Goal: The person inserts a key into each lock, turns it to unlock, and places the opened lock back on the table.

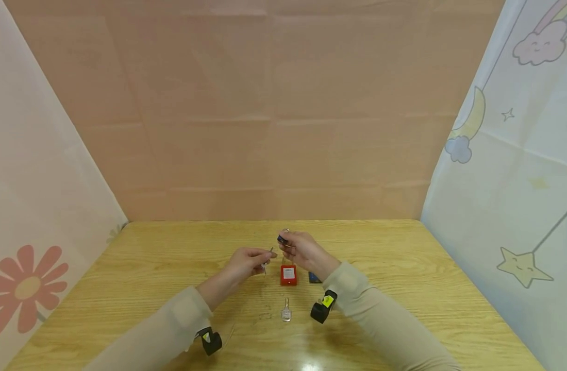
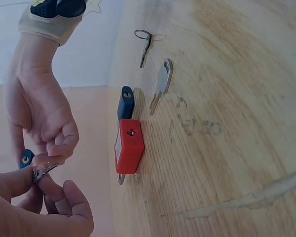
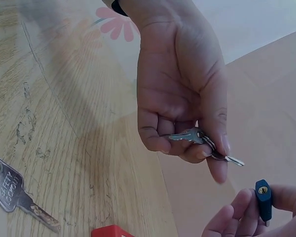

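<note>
Two small silver metal keys on a ring point(image 3: 188, 136) are pinched in the left hand point(image 1: 248, 261), and a small blue padlock point(image 3: 263, 198) is held in the right hand point(image 1: 307, 250), above the yellowish wooden table point(image 1: 172, 247). Below, a boxy red padlock point(image 1: 288, 276) is set near another blue padlock point(image 1: 314, 277), and a flat silver key point(image 1: 286, 314) is laid farther from the table's far edge.

Three padlocks point(image 1: 288, 273) point(image 1: 315, 277) point(image 1: 282, 239), one large loose key point(image 1: 286, 312), two key rings point(image 3: 210, 143) point(image 2: 140, 30), two hands point(image 1: 246, 262) point(image 1: 307, 250)
</note>
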Demonstrator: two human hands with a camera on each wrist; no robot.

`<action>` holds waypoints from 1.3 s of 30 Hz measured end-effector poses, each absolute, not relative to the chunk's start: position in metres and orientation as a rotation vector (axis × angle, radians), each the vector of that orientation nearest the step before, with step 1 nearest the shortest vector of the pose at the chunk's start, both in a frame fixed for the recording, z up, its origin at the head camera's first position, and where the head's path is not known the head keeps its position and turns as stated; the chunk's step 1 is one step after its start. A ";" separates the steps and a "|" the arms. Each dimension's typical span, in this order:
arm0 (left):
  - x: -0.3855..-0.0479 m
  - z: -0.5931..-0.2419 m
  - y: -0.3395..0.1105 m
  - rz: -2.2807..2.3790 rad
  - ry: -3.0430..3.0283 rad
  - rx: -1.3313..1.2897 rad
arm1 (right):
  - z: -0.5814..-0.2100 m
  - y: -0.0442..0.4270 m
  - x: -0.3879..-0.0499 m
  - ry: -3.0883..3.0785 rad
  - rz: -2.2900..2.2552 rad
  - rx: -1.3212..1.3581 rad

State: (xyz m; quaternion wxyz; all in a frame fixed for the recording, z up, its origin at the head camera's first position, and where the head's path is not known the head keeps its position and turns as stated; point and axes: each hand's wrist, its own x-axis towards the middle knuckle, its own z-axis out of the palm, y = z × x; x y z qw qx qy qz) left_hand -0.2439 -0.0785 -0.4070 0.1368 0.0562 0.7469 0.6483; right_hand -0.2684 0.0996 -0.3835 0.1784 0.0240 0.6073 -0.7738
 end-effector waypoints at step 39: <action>-0.243 -0.406 -0.083 1.900 2.134 0.118 | -0.391 0.099 -0.269 1.748 -2.145 0.074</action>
